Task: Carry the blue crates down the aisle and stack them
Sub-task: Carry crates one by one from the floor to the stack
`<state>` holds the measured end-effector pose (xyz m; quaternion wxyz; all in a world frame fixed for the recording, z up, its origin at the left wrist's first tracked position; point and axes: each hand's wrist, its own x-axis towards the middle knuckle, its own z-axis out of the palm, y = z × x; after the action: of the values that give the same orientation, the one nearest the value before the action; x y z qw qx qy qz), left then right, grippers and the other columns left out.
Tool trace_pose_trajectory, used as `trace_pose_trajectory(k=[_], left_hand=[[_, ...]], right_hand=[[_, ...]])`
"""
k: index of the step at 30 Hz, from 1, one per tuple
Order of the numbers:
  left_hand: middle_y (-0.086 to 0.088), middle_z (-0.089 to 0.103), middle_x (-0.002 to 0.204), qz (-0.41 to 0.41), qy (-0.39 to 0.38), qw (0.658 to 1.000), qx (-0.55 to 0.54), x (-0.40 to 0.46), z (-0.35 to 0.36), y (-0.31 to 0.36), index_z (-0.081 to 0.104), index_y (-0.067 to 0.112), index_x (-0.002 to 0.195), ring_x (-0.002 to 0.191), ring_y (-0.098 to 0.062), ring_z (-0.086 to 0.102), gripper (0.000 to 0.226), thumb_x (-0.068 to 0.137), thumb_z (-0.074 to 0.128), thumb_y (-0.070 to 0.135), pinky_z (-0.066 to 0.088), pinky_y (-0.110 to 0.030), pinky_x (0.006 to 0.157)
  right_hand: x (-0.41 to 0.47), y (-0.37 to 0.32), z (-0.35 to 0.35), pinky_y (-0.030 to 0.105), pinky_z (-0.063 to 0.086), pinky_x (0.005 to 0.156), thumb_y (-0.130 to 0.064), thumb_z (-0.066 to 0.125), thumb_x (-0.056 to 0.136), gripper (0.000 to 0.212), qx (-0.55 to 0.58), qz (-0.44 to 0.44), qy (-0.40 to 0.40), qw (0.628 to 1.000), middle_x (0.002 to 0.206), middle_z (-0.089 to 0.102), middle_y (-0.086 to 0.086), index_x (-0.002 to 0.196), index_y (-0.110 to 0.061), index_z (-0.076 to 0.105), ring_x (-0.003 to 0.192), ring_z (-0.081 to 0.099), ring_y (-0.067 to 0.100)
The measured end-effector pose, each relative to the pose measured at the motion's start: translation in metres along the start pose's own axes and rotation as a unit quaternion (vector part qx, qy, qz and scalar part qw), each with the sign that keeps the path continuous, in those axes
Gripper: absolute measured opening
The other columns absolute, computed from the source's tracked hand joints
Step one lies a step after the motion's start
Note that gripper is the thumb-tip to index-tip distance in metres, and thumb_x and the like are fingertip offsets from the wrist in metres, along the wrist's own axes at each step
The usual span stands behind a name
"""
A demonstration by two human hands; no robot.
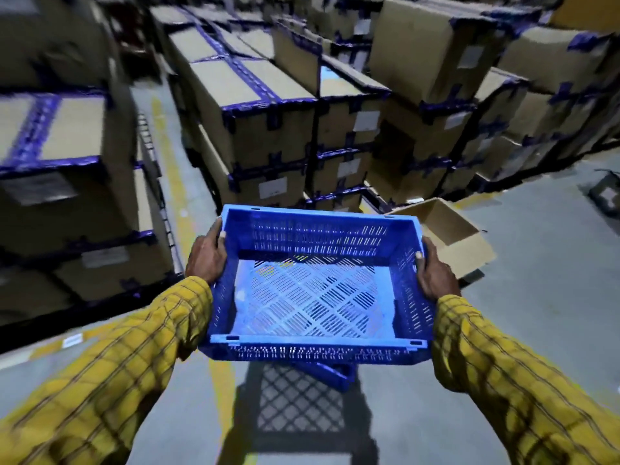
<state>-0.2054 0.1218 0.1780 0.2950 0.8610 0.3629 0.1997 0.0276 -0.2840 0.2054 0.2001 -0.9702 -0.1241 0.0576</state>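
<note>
An empty blue slotted crate point(312, 339) is held in the air in front of me, above the grey floor. My left hand point(206, 256) grips its left rim, thumb over the top edge. On the opposite rim, my right hand point(434, 273) holds the same way. A corner of another blue crate point(339, 374) pokes out beneath the near wall of the held one; how it is supported is hidden. Both sleeves are yellow checked.
Stacks of cardboard boxes point(268, 129) with blue tape rise ahead and on the left point(67, 169). A narrow aisle with a yellow floor line point(171, 169) runs between them. An open cardboard box point(449, 236) lies on the floor to the right.
</note>
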Motion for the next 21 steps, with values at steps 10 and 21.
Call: trace_pose_trajectory(k=[10, 21], left_hand=[[-0.037, 0.062, 0.103, -0.182, 0.093, 0.979, -0.007, -0.022, -0.069, -0.058, 0.062, -0.006, 0.088, 0.100, -0.050, 0.058, 0.054, 0.099, 0.047, 0.045, 0.045, -0.044, 0.080], [-0.017, 0.057, 0.060, -0.287, 0.141, 0.876, -0.361, -0.069, -0.194, -0.189, 0.066, 0.015, 0.079, 0.037, -0.022, 0.053, 0.022, 0.096, 0.054, 0.022, 0.045, -0.024, 0.040]], right_hand=[[0.014, -0.092, 0.038, 0.044, 0.044, 0.091, -0.055, 0.015, 0.102, 0.070, 0.004, -0.014, -0.038, 0.999, 0.118, 0.062, 0.028, 0.114, -0.003, 0.061, 0.108, 0.059, 0.042], [-0.040, -0.240, 0.068, 0.031, 0.053, 0.058, -0.039, 0.050, 0.096, 0.037, 0.354, 0.078, -0.249, 0.898, 0.073, 0.068, 0.020, 0.097, -0.009, 0.072, 0.062, 0.065, 0.032]])
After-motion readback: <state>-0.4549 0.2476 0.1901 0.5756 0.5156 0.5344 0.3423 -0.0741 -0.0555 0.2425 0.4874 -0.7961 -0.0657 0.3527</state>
